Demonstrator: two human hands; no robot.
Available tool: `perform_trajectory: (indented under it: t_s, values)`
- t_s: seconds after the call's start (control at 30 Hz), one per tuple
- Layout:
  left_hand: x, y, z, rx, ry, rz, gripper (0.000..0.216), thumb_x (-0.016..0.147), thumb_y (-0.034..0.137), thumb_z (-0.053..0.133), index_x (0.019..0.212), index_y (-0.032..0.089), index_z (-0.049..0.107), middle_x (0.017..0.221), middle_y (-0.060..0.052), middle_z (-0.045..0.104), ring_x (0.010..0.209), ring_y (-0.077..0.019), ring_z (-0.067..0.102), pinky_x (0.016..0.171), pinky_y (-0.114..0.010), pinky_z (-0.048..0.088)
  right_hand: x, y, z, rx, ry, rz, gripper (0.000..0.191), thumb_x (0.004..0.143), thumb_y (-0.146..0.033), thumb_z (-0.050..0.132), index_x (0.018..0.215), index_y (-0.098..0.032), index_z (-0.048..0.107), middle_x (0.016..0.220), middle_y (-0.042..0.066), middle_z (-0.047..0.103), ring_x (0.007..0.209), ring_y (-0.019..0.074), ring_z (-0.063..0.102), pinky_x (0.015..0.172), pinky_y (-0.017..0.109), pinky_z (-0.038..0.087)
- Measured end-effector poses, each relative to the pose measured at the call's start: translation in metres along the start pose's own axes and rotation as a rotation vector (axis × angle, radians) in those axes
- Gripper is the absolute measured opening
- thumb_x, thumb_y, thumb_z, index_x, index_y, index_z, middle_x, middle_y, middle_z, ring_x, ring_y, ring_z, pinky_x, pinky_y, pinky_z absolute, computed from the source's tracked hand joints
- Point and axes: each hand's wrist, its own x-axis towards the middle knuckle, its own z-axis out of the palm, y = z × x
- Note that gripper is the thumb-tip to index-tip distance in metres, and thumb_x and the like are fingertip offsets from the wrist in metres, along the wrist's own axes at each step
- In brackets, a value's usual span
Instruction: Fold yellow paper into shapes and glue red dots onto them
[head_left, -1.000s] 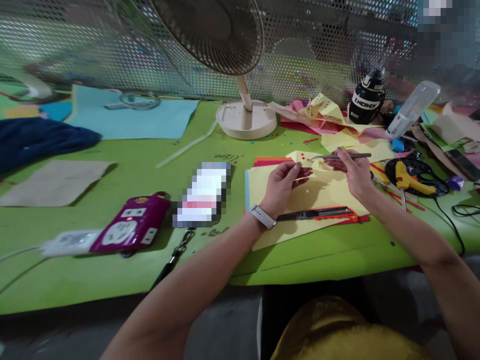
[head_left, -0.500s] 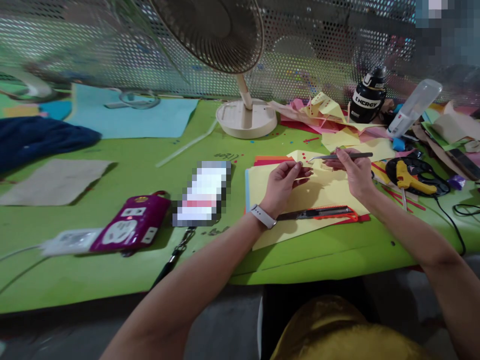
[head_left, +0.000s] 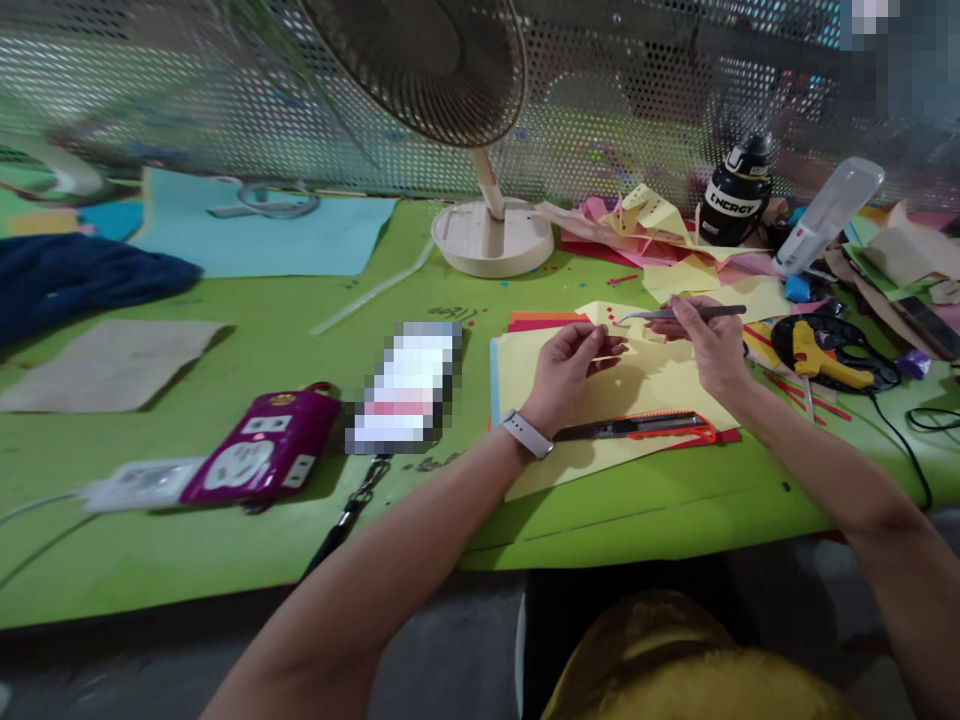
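Note:
My right hand [head_left: 709, 345] grips dark metal tweezers [head_left: 712, 311], their tip pointing left. Close to that tip is my left hand [head_left: 570, 365], thumb and index finger pinched together; anything between them is too small to make out. Both hands are above yellow paper sheets [head_left: 645, 380] stacked over red and blue ones. A cutter knife with an orange edge [head_left: 667, 427] lies on the yellow sheet, just below my hands. Beyond my fingers, a folded piece of yellow paper [head_left: 596, 310] carries small red bits.
A phone [head_left: 409, 385] and a purple power strip [head_left: 262, 450] lie to the left. Behind are a fan [head_left: 495, 235], paper scraps [head_left: 645, 215], a black bottle [head_left: 735, 195] and a clear bottle [head_left: 829, 220]. A yellow-handled glue gun [head_left: 829, 360] lies at right.

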Motion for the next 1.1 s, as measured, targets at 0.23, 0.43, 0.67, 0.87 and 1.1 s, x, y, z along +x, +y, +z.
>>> perform_trajectory:
  t_s: [0.23,0.43,0.67,0.87,1.1]
  values:
    - [0.0000,0.0003,0.0012,-0.016,0.007,0.002,0.039,0.072,0.048,0.086,0.083,0.018,0.063,0.086,-0.005,0.077,0.084,-0.0171,0.075,0.078,-0.031,0.061,-0.0013,-0.0006,0.0000,-0.031,-0.005,-0.009,0.041,0.076,-0.057,0.079,0.087,-0.020,0.067,0.069,0.001,0.076,0.070,0.0196,0.078,0.064,0.030,0.066]
    - [0.0007,0.0004,0.0012,-0.034,0.018,-0.002,0.037,0.072,0.046,0.087,0.082,0.019,0.063,0.083,-0.003,0.077,0.081,-0.0158,0.075,0.077,-0.030,0.061,-0.0011,-0.0016,-0.0002,-0.030,-0.011,-0.042,0.040,0.075,-0.057,0.079,0.085,-0.020,0.068,0.067,0.001,0.076,0.068,0.0194,0.078,0.067,0.032,0.067]
    - [-0.0003,0.0009,0.0016,-0.009,0.025,-0.012,0.032,0.078,0.043,0.083,0.083,0.019,0.062,0.087,-0.005,0.077,0.083,-0.0169,0.075,0.080,-0.033,0.061,0.0010,-0.0037,-0.0021,-0.033,0.030,-0.035,0.036,0.078,-0.056,0.078,0.084,-0.021,0.068,0.070,0.001,0.076,0.070,0.0190,0.078,0.060,0.027,0.064]
    - [-0.0015,0.0023,0.0019,-0.008,0.011,-0.016,0.032,0.079,0.043,0.082,0.084,0.018,0.063,0.088,-0.005,0.077,0.085,-0.0169,0.075,0.080,-0.032,0.060,0.0018,0.0018,-0.0015,0.042,0.001,0.023,0.037,0.075,-0.055,0.081,0.084,-0.021,0.069,0.070,0.001,0.077,0.069,0.0188,0.078,0.063,0.029,0.065]
    - [-0.0026,0.0040,0.0021,0.008,0.003,-0.018,0.031,0.079,0.043,0.082,0.085,0.018,0.063,0.087,-0.005,0.076,0.086,-0.0173,0.074,0.081,-0.033,0.060,0.0000,-0.0007,-0.0003,0.043,-0.006,0.043,0.037,0.075,-0.054,0.081,0.084,-0.020,0.070,0.070,0.002,0.077,0.069,0.0183,0.078,0.065,0.029,0.065]
